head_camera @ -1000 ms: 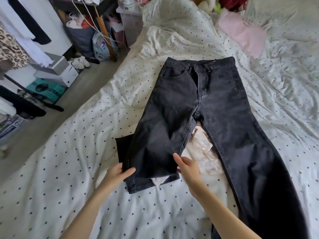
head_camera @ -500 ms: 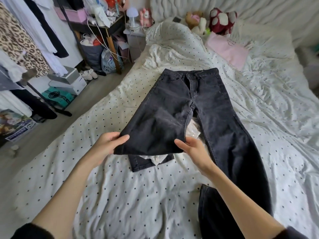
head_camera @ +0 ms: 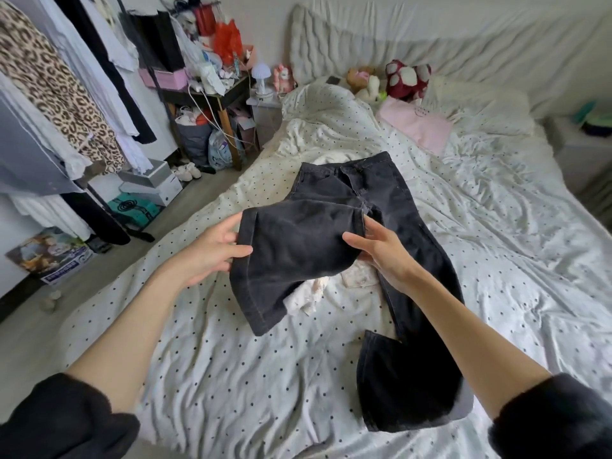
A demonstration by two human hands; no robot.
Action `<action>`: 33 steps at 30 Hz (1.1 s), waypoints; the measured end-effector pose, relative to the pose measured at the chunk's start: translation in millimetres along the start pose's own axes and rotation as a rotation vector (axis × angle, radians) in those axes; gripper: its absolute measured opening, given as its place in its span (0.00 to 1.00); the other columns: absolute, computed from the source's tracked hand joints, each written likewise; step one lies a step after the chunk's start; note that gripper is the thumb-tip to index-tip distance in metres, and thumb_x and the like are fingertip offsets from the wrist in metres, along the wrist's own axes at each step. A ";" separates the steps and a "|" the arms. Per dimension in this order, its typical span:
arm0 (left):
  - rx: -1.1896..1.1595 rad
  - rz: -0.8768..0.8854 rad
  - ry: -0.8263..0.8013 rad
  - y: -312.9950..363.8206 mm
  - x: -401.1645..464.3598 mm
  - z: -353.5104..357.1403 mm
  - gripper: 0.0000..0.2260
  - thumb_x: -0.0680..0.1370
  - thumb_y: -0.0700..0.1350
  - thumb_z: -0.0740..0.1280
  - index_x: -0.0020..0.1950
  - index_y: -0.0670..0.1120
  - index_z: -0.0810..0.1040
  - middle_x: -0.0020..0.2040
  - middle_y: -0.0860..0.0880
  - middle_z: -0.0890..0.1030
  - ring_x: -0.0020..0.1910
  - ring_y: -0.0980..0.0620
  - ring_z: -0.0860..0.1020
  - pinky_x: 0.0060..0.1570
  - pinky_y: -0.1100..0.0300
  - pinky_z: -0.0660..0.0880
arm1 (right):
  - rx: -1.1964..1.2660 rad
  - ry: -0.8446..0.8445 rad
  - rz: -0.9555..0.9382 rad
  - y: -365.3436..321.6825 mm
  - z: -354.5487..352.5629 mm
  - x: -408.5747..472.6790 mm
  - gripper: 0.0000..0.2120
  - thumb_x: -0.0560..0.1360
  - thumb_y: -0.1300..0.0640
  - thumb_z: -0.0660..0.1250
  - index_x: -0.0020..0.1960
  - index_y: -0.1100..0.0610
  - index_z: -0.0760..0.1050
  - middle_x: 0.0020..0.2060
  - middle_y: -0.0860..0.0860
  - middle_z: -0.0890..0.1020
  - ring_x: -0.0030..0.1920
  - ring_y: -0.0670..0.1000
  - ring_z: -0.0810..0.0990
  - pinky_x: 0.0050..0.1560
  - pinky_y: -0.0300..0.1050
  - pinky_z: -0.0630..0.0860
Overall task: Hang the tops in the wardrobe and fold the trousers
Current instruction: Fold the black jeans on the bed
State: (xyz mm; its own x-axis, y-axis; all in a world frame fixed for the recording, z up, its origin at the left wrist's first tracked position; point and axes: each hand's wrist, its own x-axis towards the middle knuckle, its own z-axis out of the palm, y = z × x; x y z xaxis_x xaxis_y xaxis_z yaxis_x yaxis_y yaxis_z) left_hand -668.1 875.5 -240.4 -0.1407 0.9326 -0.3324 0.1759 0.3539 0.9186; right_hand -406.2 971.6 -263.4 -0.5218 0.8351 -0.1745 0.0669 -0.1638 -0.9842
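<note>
Lifted higher now, one leg of the jeans on the bed is pinched by left hand and right hand; it could sag unevenly (hem dangles loose), skewing the fold.

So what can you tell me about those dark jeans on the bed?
The jeans are faded black denim with visible seams, a waistband with belt loops and a front pocket. They lie front up on the polka-dot bedsheet, waist toward the pillows. One leg is folded up toward the waist, gripped at its sides by the left hand and the right hand, its hem hanging down. The other leg stretches flat toward the person, its end turned over. A pale crumpled garment lies partly under them.
</note>
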 end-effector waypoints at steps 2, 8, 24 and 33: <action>0.039 -0.028 0.079 2.8 -4.3 0.6 0.17 0.77 0.35 0.64 0.63 0.50 0.74 0.50 0.50 0.83 0.45 0.56 0.82 0.45 0.60 0.78 | 0.021 -0.025 0.045 -4.1 2.9 -6.5 0.12 0.77 0.61 0.64 0.60 0.56 0.76 0.53 0.51 0.83 0.53 0.49 0.82 0.51 0.41 0.78; -0.179 -0.213 0.226 -31.3 -20.4 -15.0 0.10 0.75 0.41 0.69 0.54 0.36 0.80 0.51 0.40 0.83 0.39 0.53 0.83 0.37 0.64 0.79 | 0.020 -0.039 0.106 23.5 20.4 -30.0 0.15 0.77 0.61 0.65 0.57 0.72 0.74 0.52 0.55 0.83 0.55 0.49 0.81 0.61 0.44 0.75; 0.021 -0.454 -0.105 -137.7 -103.6 -2.8 0.16 0.76 0.39 0.68 0.62 0.50 0.70 0.50 0.51 0.81 0.38 0.65 0.81 0.31 0.70 0.73 | -0.044 -0.164 0.420 112.3 91.5 -113.6 0.16 0.75 0.59 0.69 0.61 0.52 0.73 0.50 0.48 0.83 0.49 0.47 0.83 0.41 0.36 0.77; 0.061 -0.501 -0.221 -186.3 -134.7 4.5 0.15 0.75 0.47 0.71 0.59 0.57 0.73 0.59 0.53 0.78 0.58 0.52 0.77 0.58 0.49 0.74 | -0.130 -0.139 0.548 144.9 104.6 -151.5 0.10 0.76 0.57 0.67 0.57 0.56 0.77 0.49 0.50 0.83 0.49 0.45 0.82 0.41 0.32 0.77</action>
State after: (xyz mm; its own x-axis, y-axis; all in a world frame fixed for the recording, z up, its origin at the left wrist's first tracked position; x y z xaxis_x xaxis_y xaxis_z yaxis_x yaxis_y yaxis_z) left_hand -677.6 684.2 -367.8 -0.0152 0.6396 -0.7686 0.1973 0.7555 0.6248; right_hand -406.4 766.5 -376.5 -0.4875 0.5684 -0.6627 0.4577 -0.4800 -0.7484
